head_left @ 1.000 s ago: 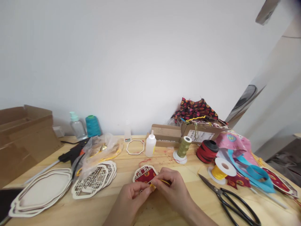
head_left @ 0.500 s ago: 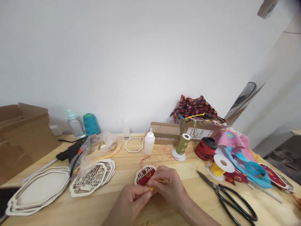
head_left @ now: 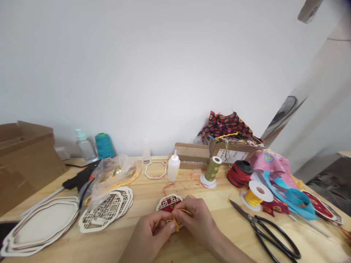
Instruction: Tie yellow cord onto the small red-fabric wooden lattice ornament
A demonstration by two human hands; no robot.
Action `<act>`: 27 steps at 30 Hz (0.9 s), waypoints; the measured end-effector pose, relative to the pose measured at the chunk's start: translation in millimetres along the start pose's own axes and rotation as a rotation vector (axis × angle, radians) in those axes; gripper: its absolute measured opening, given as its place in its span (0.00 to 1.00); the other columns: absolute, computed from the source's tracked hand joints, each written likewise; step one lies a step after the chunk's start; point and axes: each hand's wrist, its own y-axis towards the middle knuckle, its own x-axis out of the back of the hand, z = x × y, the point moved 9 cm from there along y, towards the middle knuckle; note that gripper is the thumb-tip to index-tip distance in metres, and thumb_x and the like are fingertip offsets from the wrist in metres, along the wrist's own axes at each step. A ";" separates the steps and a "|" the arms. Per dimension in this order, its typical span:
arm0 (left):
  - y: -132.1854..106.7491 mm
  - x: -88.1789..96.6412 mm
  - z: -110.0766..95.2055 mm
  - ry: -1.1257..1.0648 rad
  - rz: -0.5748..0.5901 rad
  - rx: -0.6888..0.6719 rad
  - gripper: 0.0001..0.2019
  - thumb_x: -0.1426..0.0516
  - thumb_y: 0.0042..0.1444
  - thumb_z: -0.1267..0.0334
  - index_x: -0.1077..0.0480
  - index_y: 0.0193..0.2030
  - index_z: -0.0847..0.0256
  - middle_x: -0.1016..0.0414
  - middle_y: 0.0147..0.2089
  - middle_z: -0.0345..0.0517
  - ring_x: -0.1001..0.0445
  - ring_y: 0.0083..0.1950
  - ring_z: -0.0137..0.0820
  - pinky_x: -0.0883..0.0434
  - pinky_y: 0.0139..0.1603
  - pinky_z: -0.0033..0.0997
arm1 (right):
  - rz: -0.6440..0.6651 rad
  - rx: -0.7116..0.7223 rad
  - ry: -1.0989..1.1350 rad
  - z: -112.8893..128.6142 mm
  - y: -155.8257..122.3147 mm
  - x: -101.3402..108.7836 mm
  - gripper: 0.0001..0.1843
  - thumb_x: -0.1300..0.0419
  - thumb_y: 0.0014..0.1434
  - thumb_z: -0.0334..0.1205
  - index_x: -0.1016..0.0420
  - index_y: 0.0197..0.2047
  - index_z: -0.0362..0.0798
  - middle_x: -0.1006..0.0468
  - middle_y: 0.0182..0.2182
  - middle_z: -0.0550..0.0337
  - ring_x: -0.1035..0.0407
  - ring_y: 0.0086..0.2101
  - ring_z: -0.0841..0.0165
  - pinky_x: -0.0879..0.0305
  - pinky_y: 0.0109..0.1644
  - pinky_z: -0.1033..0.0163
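A small wooden lattice ornament (head_left: 169, 201) backed with red patterned cloth lies on the table in front of me, its lower half partly covered by my fingers. A yellow cord (head_left: 176, 223) is looped at its lower edge. My left hand (head_left: 156, 228) pinches part of this cord between thumb and forefinger. My right hand (head_left: 193, 217) is closed on the same cord, with one end sticking out past the fingers to the right. The fingertips of both hands nearly meet over the ornament. A red thread trails from the ornament's top.
Black-handled scissors (head_left: 263, 226) lie at right, beside a yellow cord spool (head_left: 253, 197). A white glue bottle (head_left: 173, 168) and an olive thread spool (head_left: 213, 170) stand behind the ornament. Wooden lattice pieces (head_left: 102, 215), blank plates (head_left: 44, 223) and a cardboard box (head_left: 30, 168) are at left.
My left fingers have shifted slightly, and the yellow cord now shows as a loop with an end hanging down between the hands. The view has moved a little.
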 end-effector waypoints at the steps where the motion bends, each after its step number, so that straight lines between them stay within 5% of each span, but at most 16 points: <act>1: 0.6 1.9 1.0 0.001 -0.020 0.005 0.13 0.45 0.44 0.60 0.26 0.33 0.65 0.42 0.14 0.33 0.45 0.19 0.25 0.46 0.20 0.22 | -0.004 -0.006 -0.007 -0.8 -0.2 0.0 0.06 0.44 0.49 0.36 0.26 0.25 0.46 0.30 0.21 0.62 0.37 0.25 0.72 0.44 0.28 0.70; 3: 2.0 3.6 3.0 -0.016 -0.038 0.021 0.12 0.45 0.43 0.59 0.25 0.32 0.64 0.44 0.12 0.32 0.46 0.17 0.24 0.48 0.19 0.22 | -0.012 -0.005 -0.019 -0.2 -0.3 0.8 0.07 0.44 0.49 0.36 0.26 0.26 0.46 0.30 0.21 0.61 0.37 0.25 0.72 0.44 0.27 0.70; 9: 3.5 -3.7 2.1 -0.079 0.015 0.047 0.09 0.44 0.42 0.62 0.24 0.25 0.63 0.27 0.20 0.41 0.34 0.25 0.30 0.39 0.25 0.24 | -0.078 0.046 -0.049 11.1 -0.6 8.1 0.07 0.43 0.48 0.36 0.25 0.23 0.47 0.30 0.19 0.61 0.37 0.24 0.71 0.44 0.28 0.69; 15: 2.1 -2.5 -0.1 -0.045 -0.001 0.043 0.08 0.44 0.42 0.63 0.26 0.22 0.63 0.25 0.23 0.43 0.32 0.27 0.32 0.37 0.28 0.25 | -0.084 -0.027 -0.033 2.8 -0.4 8.9 0.08 0.43 0.48 0.37 0.25 0.23 0.46 0.31 0.18 0.62 0.36 0.24 0.72 0.43 0.27 0.70; 22: 2.0 0.6 6.4 -0.028 -0.007 0.022 0.10 0.45 0.44 0.62 0.26 0.31 0.63 0.34 0.18 0.37 0.39 0.22 0.26 0.41 0.23 0.22 | -0.081 -0.036 -0.056 0.5 0.1 9.1 0.07 0.43 0.48 0.37 0.25 0.23 0.46 0.30 0.20 0.61 0.36 0.25 0.72 0.43 0.28 0.70; 27: 4.0 -1.3 5.4 -0.006 0.002 0.006 0.09 0.45 0.44 0.62 0.28 0.25 0.65 0.39 0.17 0.35 0.44 0.21 0.24 0.45 0.22 0.21 | -0.098 -0.008 -0.070 4.0 0.7 10.8 0.07 0.43 0.48 0.36 0.25 0.23 0.46 0.29 0.19 0.61 0.36 0.24 0.72 0.43 0.27 0.71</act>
